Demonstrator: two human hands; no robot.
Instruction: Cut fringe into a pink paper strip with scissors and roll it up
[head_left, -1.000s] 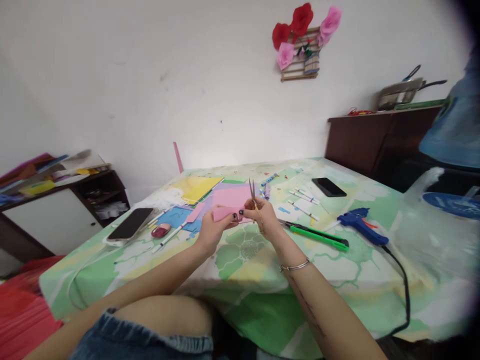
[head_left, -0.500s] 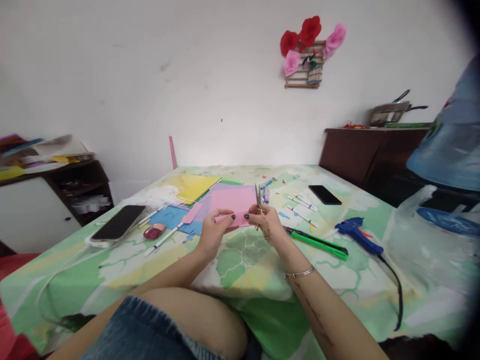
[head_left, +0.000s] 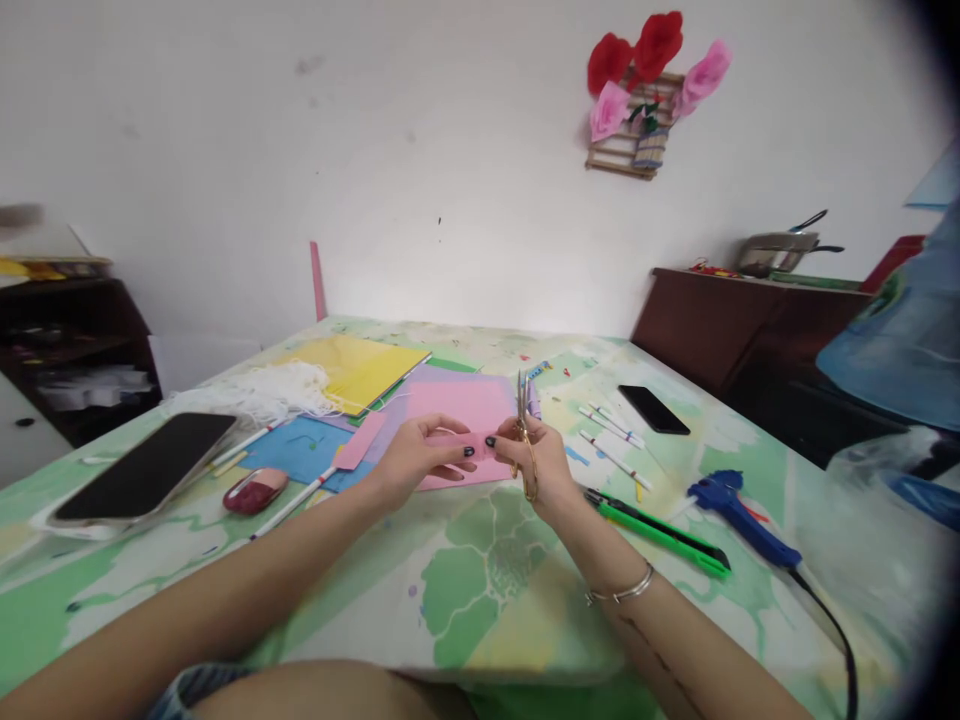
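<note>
A small pink paper strip (head_left: 481,442) is stretched between my two hands over the table. My left hand (head_left: 414,458) pinches its left part between thumb and fingers. The thumb and forefinger of my right hand (head_left: 547,462) press on its other end. That same hand also carries gold-handled scissors (head_left: 523,405), blades pointing up and away from me. Behind and below the strip lies a larger pink paper sheet (head_left: 459,400), partly covered by my hands. A pink paper piece on a white stick (head_left: 307,492) lies left of my left hand.
On the left are a phone (head_left: 150,465), a dark red oval object (head_left: 255,492), blue paper (head_left: 292,450), white string (head_left: 255,392) and a yellow sheet (head_left: 360,365). To the right lie thin sticks (head_left: 615,458), a green cutter (head_left: 660,535), a blue glue gun (head_left: 750,525) and a black phone (head_left: 654,409).
The view has shifted, and the table looks nearer. Both hands still grip the strip, with the scissors upright in my right hand; my left fingers have spread a little below the strip.
</note>
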